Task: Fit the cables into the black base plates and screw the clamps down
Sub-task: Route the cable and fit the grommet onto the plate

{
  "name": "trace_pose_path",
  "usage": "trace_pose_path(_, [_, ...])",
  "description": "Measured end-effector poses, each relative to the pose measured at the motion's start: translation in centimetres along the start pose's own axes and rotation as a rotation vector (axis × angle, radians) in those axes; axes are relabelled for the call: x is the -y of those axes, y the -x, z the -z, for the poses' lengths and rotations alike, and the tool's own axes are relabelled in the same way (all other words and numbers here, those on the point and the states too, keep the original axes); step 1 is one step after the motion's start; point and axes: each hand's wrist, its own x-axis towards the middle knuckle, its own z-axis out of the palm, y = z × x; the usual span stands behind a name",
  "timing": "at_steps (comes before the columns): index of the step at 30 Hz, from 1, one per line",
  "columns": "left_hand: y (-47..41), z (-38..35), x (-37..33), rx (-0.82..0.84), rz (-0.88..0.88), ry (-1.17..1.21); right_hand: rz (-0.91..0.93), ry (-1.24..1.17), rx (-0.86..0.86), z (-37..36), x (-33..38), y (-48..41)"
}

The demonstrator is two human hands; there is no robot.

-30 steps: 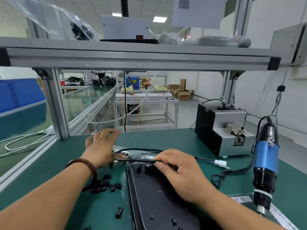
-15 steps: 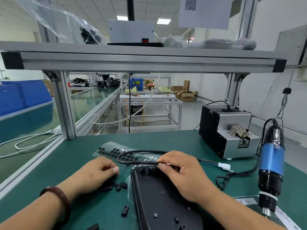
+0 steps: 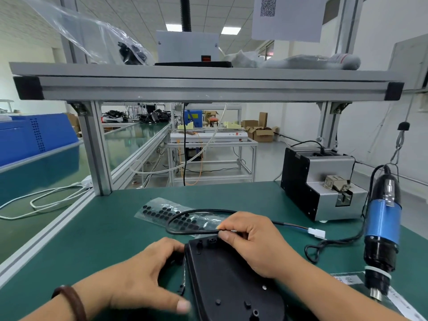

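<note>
Black plate (image 3: 222, 276) lies on the green worktop (image 3: 104, 239) between both hands. Right hand (image 3: 253, 243) pinches the cable (image 3: 185, 233) at the plate's far end, and the cable loops left over a bag (image 3: 159, 210). Left hand (image 3: 146, 276) curls beside the plate's left edge; I cannot tell whether it holds anything.

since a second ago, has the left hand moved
Yes. The left hand has come back toward the person, off the bagged dot sheet, and now lies beside the left edge of the black base plate.
</note>
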Motion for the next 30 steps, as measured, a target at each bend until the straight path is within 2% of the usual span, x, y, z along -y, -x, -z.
trace_pose_path(3, [0.2,-1.1,-0.7,-0.071,0.000,-0.199,0.009,0.004,-0.028,0.2,0.1,0.2])
trace_pose_path(9, [-0.1,-2.0,-0.8,-0.291,-0.094,-0.150,0.038,0.032,-0.075,1.2,0.2,1.0])
trace_pose_path(15, [3.2,0.6,-0.2,0.030,-0.128,0.042,0.023,0.022,-0.014,0.9,0.2,0.9])
trace_pose_path(16, [3.5,0.5,-0.2,0.002,-0.103,0.086,0.024,0.020,-0.010,0.9,0.1,0.9])
trace_pose_path(18, [4.1,-1.2,0.7,-0.169,0.005,0.111,0.025,0.017,-0.009,0.8,0.0,0.8])
trace_pose_path(20, [5.2,-3.3,1.6,-0.125,-0.021,-0.100,0.030,0.013,-0.005,0.7,0.0,0.8])
trace_pose_path(22, [5.8,-4.2,1.8,-0.175,0.031,-0.211,0.027,0.011,0.001,0.6,-0.1,0.8])
trace_pose_path(26, [3.9,-3.6,0.6,-0.227,0.044,-0.306,0.017,0.005,0.038,0.6,0.1,0.7])
trace_pose_path(30, [0.6,-3.1,0.8,-0.413,0.128,-0.254,0.015,0.036,0.076,0.9,0.2,0.8])
